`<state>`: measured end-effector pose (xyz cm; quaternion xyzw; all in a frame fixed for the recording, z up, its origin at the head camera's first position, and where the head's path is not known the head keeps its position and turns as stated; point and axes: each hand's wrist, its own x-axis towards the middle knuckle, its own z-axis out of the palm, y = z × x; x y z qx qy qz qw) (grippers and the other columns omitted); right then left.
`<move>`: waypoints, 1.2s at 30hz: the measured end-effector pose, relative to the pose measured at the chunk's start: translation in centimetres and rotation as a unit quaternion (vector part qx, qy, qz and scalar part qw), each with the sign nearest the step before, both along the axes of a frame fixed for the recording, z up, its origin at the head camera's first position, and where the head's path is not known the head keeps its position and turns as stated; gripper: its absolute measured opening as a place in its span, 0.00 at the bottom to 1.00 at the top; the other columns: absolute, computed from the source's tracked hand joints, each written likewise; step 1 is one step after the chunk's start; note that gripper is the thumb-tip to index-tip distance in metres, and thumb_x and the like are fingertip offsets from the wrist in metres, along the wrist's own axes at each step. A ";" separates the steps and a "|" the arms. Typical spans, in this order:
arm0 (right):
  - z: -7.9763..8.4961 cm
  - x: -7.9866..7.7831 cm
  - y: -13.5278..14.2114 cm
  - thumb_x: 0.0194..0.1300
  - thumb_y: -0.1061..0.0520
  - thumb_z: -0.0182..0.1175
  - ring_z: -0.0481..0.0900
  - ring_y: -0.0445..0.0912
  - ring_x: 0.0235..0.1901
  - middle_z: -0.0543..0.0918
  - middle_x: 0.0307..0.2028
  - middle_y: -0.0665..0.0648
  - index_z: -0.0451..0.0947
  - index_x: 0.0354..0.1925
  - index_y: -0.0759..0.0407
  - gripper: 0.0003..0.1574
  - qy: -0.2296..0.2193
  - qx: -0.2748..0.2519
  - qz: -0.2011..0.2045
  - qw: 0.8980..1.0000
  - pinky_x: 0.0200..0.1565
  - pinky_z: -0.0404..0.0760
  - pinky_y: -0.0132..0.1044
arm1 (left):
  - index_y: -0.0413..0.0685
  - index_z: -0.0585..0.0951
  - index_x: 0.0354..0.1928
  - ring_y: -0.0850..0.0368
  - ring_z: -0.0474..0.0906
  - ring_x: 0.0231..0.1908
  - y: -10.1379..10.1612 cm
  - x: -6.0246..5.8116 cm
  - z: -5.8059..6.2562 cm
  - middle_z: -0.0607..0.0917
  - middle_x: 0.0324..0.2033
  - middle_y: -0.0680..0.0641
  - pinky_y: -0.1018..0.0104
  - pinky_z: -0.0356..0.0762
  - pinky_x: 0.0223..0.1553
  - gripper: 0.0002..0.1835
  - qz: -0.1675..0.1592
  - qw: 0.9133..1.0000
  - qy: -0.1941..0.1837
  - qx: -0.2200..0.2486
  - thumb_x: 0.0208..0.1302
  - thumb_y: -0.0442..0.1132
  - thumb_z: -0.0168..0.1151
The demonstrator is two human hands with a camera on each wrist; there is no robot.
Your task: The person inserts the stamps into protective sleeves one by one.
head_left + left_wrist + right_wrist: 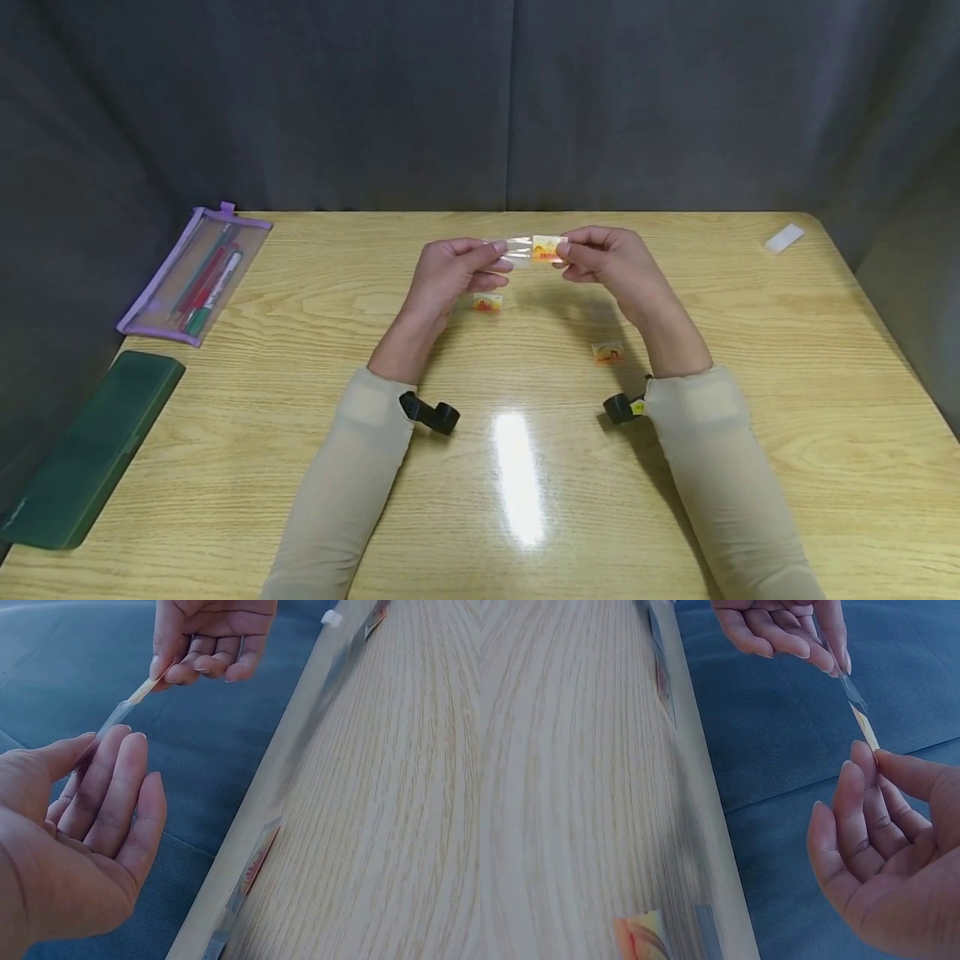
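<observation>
Above the far half of the table, my left hand (459, 271) pinches a clear, shiny plastic strip (517, 250) between thumb and fingers. My right hand (611, 262) pinches a small yellow-orange printed card (546, 248) by its right end. Strip and card meet end to end; I cannot tell whether they are joined. In the right wrist view the strip's end (855, 694) looks bent beside the card (868, 731). Two similar pieces lie on the table: one printed card (487, 302) under the left hand, another (607, 352) nearer the right wrist.
At the left lie a purple-edged mesh pouch (247, 242) with pens inside and a dark green case (97, 442). A white block (784, 238) rests at the far right corner. Dark curtains (360, 108) hang behind the wooden table (300, 400).
</observation>
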<state>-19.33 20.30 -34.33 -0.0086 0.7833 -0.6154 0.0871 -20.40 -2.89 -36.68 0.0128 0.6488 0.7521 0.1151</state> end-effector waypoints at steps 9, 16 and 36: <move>0.0 0.0 -0.1 0.72 0.56 0.62 0.86 0.40 0.33 0.86 0.35 0.46 0.80 0.49 0.64 0.13 -0.005 -0.037 0.010 0.999 0.42 0.86 0.29 | 0.37 0.87 0.44 0.60 0.89 0.26 0.0 0.0 -0.1 0.92 0.32 0.45 0.66 0.87 0.36 0.14 0.016 1.000 0.014 -0.022 0.68 0.43 0.68; -0.1 -0.1 -0.1 0.72 0.57 0.63 0.86 0.42 0.33 0.86 0.33 0.47 0.81 0.47 0.62 0.10 -0.012 -0.046 0.003 0.999 0.41 0.86 0.30 | 0.38 0.87 0.43 0.60 0.89 0.27 0.0 -0.1 0.0 0.92 0.31 0.47 0.66 0.87 0.37 0.14 0.020 0.999 0.011 -0.023 0.68 0.43 0.68; -0.2 -0.1 -0.3 0.73 0.58 0.59 0.86 0.40 0.35 0.88 0.31 0.46 0.79 0.51 0.68 0.15 -0.036 -0.003 0.048 0.998 0.43 0.85 0.31 | 0.33 0.86 0.44 0.60 0.88 0.25 -0.2 -0.1 0.1 0.91 0.30 0.47 0.66 0.87 0.36 0.14 0.006 0.999 0.038 -0.007 0.68 0.40 0.68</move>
